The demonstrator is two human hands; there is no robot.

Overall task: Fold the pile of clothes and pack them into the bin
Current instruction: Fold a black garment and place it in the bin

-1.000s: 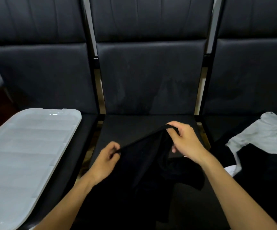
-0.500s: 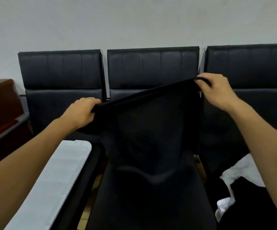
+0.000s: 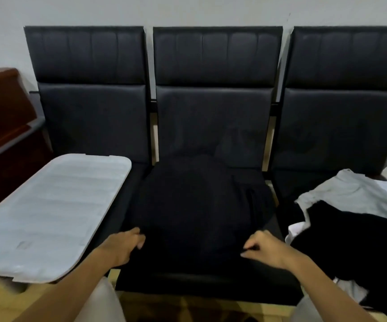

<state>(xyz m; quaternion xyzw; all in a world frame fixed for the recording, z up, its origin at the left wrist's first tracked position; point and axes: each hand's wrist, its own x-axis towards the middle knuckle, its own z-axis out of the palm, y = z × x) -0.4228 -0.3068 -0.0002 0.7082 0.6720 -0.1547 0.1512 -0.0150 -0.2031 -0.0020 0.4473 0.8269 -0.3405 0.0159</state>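
Head view: a black garment (image 3: 195, 205) is spread over the middle seat (image 3: 211, 282), its far part bunched toward the backrest. Its near edge is held at both corners: the left hand (image 3: 120, 246) has curled fingers pinching the cloth at the left corner, and the right hand (image 3: 264, 247) has fingers bent onto the right corner. No fold is seen in it, so the folding of this piece is judged barely begun.

On the right seat a pile (image 3: 350, 217) of grey, white and black clothes lies unfolded. On the left seat a white lid (image 3: 55, 214) is seen; the bin itself cannot be made out, so nothing is seen packed. Most of the task is judged left.

The garment nearly fills the seat, its right side close to the pile and its left near the lid. Little room is left sideways; open room is found only toward the backrest and the front edge.
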